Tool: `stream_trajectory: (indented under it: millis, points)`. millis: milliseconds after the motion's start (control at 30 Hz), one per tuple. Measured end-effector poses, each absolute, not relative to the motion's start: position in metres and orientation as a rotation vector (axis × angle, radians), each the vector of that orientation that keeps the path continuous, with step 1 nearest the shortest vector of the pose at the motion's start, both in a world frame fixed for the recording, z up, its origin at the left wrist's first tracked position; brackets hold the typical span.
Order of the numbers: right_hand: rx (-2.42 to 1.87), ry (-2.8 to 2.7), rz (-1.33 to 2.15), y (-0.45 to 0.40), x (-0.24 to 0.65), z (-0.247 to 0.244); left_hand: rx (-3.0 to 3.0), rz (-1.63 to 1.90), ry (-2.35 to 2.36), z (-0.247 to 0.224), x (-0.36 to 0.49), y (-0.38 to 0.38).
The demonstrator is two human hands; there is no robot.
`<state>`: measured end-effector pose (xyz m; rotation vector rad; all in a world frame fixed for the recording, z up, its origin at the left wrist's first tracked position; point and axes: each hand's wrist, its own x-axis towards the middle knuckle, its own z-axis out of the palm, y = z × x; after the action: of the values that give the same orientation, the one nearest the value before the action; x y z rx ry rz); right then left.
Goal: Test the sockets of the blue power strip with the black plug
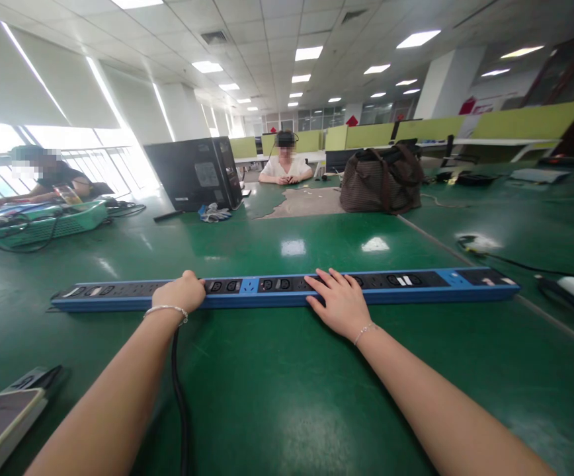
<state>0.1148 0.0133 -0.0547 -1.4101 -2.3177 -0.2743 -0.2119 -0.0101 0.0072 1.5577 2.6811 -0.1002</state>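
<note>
A long blue and black power strip (416,296) with rows of sockets lies crosswise on the green table. My left hand (178,293) is closed over its left half, fingers curled. From under that hand a thick black power cord (180,387) hangs down toward me; its plug end is hidden by the fist. My right hand (340,303) rests on the strip right of its middle, fingers spread flat over the sockets and holding nothing.
The green table (247,403) carries a black computer case (192,173), gloves (214,213), a brown bag (382,180) and a green basket (51,225) with cables. A white-edged device (9,413) lies lower left. Two people sit beyond, one ahead and one left.
</note>
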Motion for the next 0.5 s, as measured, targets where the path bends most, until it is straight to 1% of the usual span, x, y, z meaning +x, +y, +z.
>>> stream_trajectory:
  millis: [133, 367, 500]
  points:
    - [-1.416, -2.311, -0.269, 0.014, 0.114, -0.055, 1.599, -0.191, 2.660, 0.011, -0.212, -0.008]
    - [-1.407, -2.311, -0.286, 0.014, 0.115, -0.055, 1.687, -0.151, 2.607, 0.002, -0.224, -0.008]
    - [-1.403, -2.310, -0.291, 0.014, 0.115, -0.055, 1.651, -0.182, 2.436, 0.011, -0.233, -0.002]
